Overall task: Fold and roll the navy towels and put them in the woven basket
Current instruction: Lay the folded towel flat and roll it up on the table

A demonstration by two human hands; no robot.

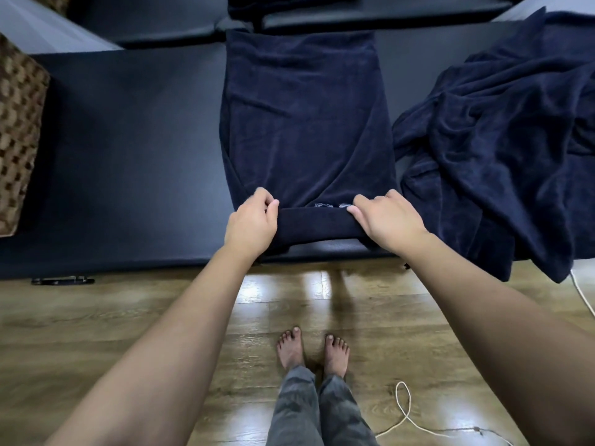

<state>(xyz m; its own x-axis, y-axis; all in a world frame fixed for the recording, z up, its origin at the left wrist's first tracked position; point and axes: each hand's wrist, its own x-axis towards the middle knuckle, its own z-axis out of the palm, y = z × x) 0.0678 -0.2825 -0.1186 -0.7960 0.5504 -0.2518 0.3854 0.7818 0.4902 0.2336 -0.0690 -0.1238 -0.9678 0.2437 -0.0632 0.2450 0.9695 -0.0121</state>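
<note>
Head view, left to right: the woven basket (19,133) sits at the far left of the dark padded bench (128,156), your left hand (252,220) and right hand (384,220) curl their fingers over the two ends of the started roll at the near edge of the folded navy towel (302,117), and a loose heap of navy towels (502,149) lies to the right. Being soft, limp terry, the towel will likely sag and loosen in the middle, so you should grip at both ends and keep the roll tight.

My dark padded desk (128,156) carries the folded navy towel (306,123) flat at its middle; right of that towel a crumpled navy heap (499,156) spills over the edge, left the woven basket (19,123).
</note>
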